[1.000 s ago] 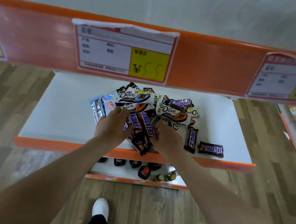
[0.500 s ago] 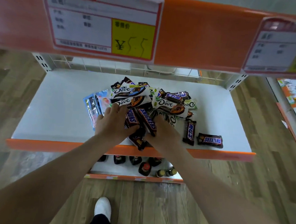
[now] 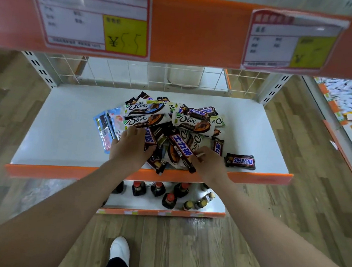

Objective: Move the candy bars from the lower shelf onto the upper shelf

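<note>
Reaching into the heap, both hands sit at the front edge of the lower shelf (image 3: 66, 138), where the candy bars (image 3: 171, 129) lie piled near its middle. The left hand (image 3: 131, 149) rests over the near left of the pile, fingers curled onto wrappers, and appears to be gathering several; whether it truly grips any I cannot tell. The right hand (image 3: 208, 162) pinches the near end of a long Snickers bar (image 3: 180, 149) lying across the heap.

The risk, I judge, is a loose, slippery armful: glossy wrappers overlap at odd angles, and a few already poke over the front edge, so a hurried scoop could spill bars to the floor (image 3: 163, 247) or onto the bottles (image 3: 168, 197) on the shelf beneath. One Snickers (image 3: 239, 161) lies apart toward the right front corner and could be missed.

The shelf is plain white with an orange lip and a wire grid at its back. The upper shelf (image 3: 199, 30) shows only its orange front, carrying two price tags (image 3: 91, 21). Wood-look flooring surrounds the unit, with another display at the right.
</note>
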